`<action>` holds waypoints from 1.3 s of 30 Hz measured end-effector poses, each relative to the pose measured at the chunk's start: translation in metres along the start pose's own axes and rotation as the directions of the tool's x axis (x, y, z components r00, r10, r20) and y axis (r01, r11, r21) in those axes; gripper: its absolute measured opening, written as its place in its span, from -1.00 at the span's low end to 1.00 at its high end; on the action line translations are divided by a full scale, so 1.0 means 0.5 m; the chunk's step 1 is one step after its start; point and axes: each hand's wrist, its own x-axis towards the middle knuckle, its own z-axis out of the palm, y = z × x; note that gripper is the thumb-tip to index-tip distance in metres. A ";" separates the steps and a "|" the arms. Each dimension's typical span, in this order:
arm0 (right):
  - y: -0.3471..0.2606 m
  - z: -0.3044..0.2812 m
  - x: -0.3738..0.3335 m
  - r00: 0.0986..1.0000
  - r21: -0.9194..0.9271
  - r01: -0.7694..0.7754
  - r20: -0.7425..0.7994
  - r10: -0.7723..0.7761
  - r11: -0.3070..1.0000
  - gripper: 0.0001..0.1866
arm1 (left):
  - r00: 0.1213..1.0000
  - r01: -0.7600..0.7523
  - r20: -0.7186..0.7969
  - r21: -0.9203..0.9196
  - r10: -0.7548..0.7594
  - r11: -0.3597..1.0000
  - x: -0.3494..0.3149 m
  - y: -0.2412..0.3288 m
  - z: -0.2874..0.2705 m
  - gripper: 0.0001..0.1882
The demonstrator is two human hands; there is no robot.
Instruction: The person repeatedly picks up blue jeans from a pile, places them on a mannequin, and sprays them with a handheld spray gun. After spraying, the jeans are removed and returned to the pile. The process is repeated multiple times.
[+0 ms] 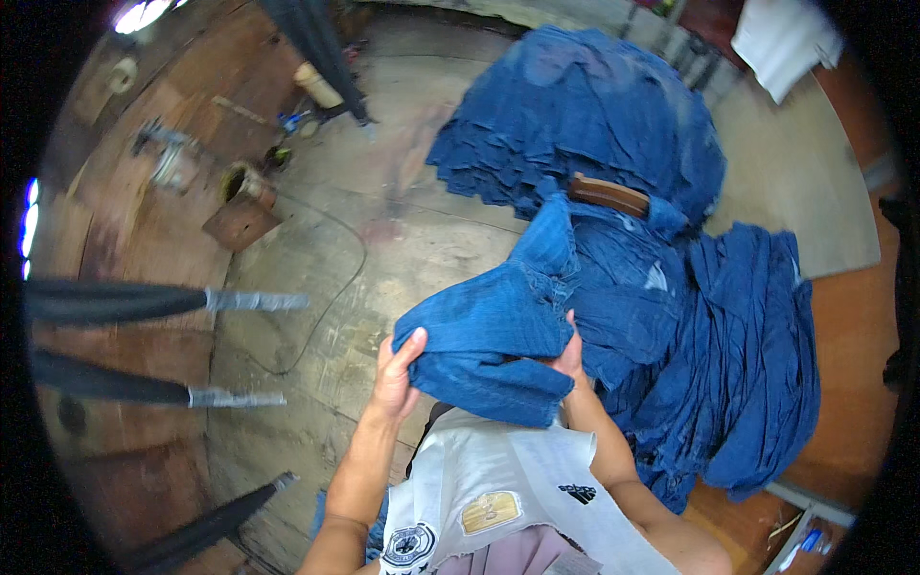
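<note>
In the head view, the garment [479, 316], blue denim, is held up in front of the person's shirt [455, 465], near the middle of the scene. The left hand [393, 376] grips its left edge, thumb pressed flat on top; the other fingers are mostly hidden beneath the cloth. The right hand [569, 355] holds its right edge, one finger pointing to the far side; how tightly the fingers close there I cannot tell. Between the hands the cloth sags into folds, and its far end reaches up to the denim beyond.

Far of the garment stands a large round pile [585, 105] of blue denim. A brown strip [609, 195] lies at its near edge. Just right of the garment is a crumpled heap [628, 287], and farther right a long stack [752, 355] of creased denim.

At far right, a white cloth [786, 48] hangs at the rim. On the left, dark poles [115, 302] with clear wrapping on their tips point inward. A thin cable [362, 254] curves over the floor [316, 331], near a rusty can [251, 184] and a brown plate [240, 224].
</note>
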 end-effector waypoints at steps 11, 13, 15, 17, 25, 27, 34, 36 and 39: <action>0.451 0.239 0.026 0.976 -0.949 0.097 0.149 0.157 0.299 -0.81 | 0.891 0.037 -0.312 0.774 0.330 0.632 -0.357 -0.130 -0.503 -0.39; 0.596 0.211 -0.004 0.950 -0.971 0.131 0.181 0.253 0.202 -0.78 | 0.942 0.115 -0.334 0.247 -0.027 0.962 -0.379 -0.205 -0.499 -0.28; 0.710 0.177 -0.040 0.950 -0.995 0.079 0.093 0.299 0.057 -0.79 | 0.853 -0.046 -0.406 0.568 0.328 0.822 -0.392 -0.264 -0.510 -0.22; 0.779 0.155 -0.064 0.942 -0.995 0.050 0.018 0.336 -0.087 -0.75 | 0.785 0.168 -0.599 0.450 0.158 0.877 -0.408 -0.296 -0.553 -0.33; 0.841 0.086 0.104 0.809 -0.888 -0.318 -0.437 0.394 -0.333 -0.73 | 0.726 0.195 -0.625 0.587 0.287 0.785 -0.433 -0.287 -0.655 -0.59; 0.847 0.060 0.207 0.789 -0.846 -0.429 -0.522 0.323 -0.318 -0.77 | 0.710 0.188 -0.621 0.622 0.333 0.760 -0.416 -0.257 -0.646 -0.58; 0.854 0.135 0.519 0.828 -0.716 -0.020 -0.403 0.390 -0.698 -0.78 | 0.645 0.073 -0.594 0.674 0.480 0.735 -0.331 -0.101 -0.678 -0.58; 0.870 0.212 0.574 0.793 -0.696 0.189 -0.308 0.525 -0.693 -0.76 | 0.648 0.006 -0.668 0.485 0.365 0.875 -0.302 -0.068 -0.717 -0.55; 0.911 0.324 0.631 0.561 -0.631 0.603 -0.100 0.822 -0.488 -0.75 | 0.484 -0.020 -0.707 0.580 0.515 0.814 -0.277 -0.043 -0.802 -0.49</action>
